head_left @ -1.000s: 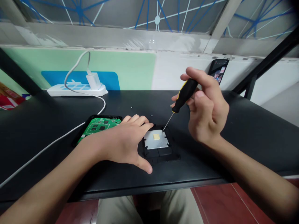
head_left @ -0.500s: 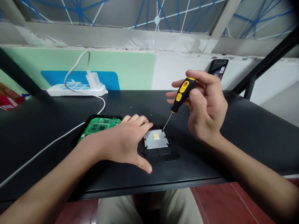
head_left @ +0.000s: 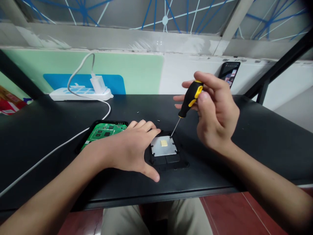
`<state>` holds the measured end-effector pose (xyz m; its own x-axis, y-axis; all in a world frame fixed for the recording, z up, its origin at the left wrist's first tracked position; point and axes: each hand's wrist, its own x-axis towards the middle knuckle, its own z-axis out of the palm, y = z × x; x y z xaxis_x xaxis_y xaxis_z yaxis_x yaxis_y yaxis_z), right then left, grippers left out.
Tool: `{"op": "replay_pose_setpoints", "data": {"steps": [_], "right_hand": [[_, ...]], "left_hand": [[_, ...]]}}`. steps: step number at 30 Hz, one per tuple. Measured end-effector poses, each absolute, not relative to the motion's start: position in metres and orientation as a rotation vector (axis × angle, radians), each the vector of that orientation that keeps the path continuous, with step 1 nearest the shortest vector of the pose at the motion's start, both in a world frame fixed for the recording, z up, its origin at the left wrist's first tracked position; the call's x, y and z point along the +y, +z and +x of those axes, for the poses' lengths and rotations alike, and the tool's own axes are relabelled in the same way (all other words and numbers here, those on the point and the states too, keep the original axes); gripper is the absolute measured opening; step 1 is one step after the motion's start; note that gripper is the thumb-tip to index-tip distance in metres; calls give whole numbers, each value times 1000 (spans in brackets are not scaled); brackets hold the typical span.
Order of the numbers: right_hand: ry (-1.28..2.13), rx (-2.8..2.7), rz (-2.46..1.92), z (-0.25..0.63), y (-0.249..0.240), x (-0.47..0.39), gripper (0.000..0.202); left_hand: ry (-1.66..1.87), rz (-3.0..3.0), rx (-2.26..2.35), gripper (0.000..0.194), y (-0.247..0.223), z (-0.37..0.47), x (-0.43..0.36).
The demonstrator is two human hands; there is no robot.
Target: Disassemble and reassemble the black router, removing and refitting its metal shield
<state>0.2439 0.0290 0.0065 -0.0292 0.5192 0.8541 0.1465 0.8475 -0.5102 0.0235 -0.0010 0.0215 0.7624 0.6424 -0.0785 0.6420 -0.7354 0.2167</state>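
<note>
My right hand (head_left: 216, 111) grips a black and yellow screwdriver (head_left: 192, 98) between thumb and index finger, the other fingers loosely apart. The screwdriver leans, its tip at the upper right corner of a silver metal plate (head_left: 158, 150). That plate, with a small cream-coloured pad (head_left: 163, 143) in its middle, lies in a black plastic cover (head_left: 172, 159) on the table. My left hand (head_left: 129, 148) is spread over the cover's left side, index fingertip at the top edge and thumb near the lower left corner. Partly hidden behind it, a green circuit board (head_left: 101, 132) sits in a black casing.
Two tiny screws (head_left: 158, 121) lie on the black table (head_left: 220, 166) beyond the cover. A white power strip (head_left: 80, 94) with a plugged-in charger (head_left: 98, 85) stands at the back left; its white cable (head_left: 49, 152) crosses the table's left side. A phone (head_left: 229, 73) leans against the back wall.
The screwdriver handle has turned about its axis in my right hand, so its yellow patches face further right. Its tip stays at the same corner, and my left hand holds its place.
</note>
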Motion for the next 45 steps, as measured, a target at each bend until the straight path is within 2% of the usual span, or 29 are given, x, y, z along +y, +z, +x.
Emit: {"op": "replay_pose_setpoints", "data": {"steps": [7, 18, 32, 40, 43, 45], "right_hand": [[244, -1596, -571, 244, 9, 28, 33], [360, -1623, -530, 242, 13, 22, 31], [169, -1658, -706, 239, 14, 18, 27], [40, -1727, -787, 243, 9, 17, 35], [20, -1628, -747, 244, 9, 25, 34], [35, -1540, -648, 245, 10, 32, 32]], "left_hand": [[11, 2745, 1003, 105, 20, 24, 0], [-4, 2746, 1026, 103, 18, 23, 1], [-24, 2751, 1060, 102, 18, 26, 1], [31, 2775, 1051, 101, 16, 26, 2], [33, 2728, 1042, 105, 19, 25, 2], [69, 2662, 1052, 98, 23, 23, 5]]}}
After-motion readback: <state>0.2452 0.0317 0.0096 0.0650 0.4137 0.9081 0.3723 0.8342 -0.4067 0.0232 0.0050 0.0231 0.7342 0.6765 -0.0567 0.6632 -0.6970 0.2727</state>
